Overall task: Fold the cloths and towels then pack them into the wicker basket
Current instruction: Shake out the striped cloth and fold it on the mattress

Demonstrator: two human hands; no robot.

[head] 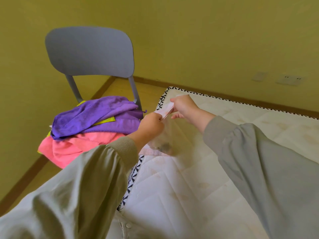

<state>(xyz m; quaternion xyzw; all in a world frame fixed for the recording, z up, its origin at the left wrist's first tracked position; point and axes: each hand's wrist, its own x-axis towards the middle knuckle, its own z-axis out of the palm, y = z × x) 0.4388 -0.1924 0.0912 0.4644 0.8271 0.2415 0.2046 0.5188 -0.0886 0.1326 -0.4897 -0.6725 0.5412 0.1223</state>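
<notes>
Purple, yellow and pink towels [96,118] hide the seat of the grey plastic chair [89,50], and the dark print on the thin pale cloth [170,135] is blurred.

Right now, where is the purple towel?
The purple towel lies at the left of the head view, on top of the pile on the grey chair, over the pink towel, beside the mattress.

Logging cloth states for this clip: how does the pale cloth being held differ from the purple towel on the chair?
The pale cloth is thin and see-through with a pink striped edge; the purple towel is plush and solid-coloured. The pale cloth hangs pinched between the left hand and right hand above the mattress; the purple towel lies crumpled atop a pile on the chair. Both are unpacked; no basket is in view.
</notes>
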